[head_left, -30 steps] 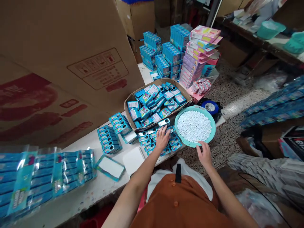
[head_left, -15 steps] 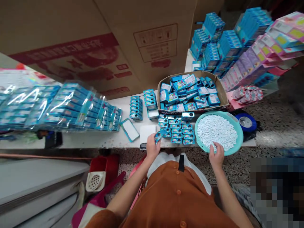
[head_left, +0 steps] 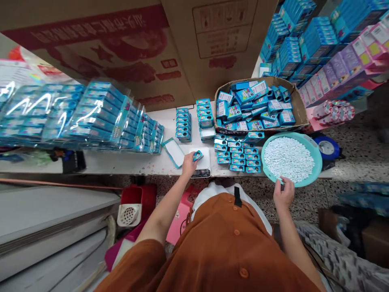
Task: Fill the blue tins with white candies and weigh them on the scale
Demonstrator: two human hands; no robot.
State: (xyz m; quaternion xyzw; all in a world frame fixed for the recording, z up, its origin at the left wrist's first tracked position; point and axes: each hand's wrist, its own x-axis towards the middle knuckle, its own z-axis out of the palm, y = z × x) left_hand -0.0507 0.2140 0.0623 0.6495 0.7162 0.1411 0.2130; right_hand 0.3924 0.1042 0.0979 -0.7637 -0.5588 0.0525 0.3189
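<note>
Blue tin (head_left: pixel 197 155) now on scale (head_left: pixel 205 163)

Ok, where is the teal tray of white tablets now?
The teal tray sits right of the blue tins in the head view, below the cardboard box, the right hand at its rim.

Head-worn view close above the person's chest (head_left: pixel 234 243), facing forward and down onto the workbench (head_left: pixel 130 164), edges seemingly warped.

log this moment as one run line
left hand: blue tin over white scale | right hand: at teal basin rim, white pellets
</note>
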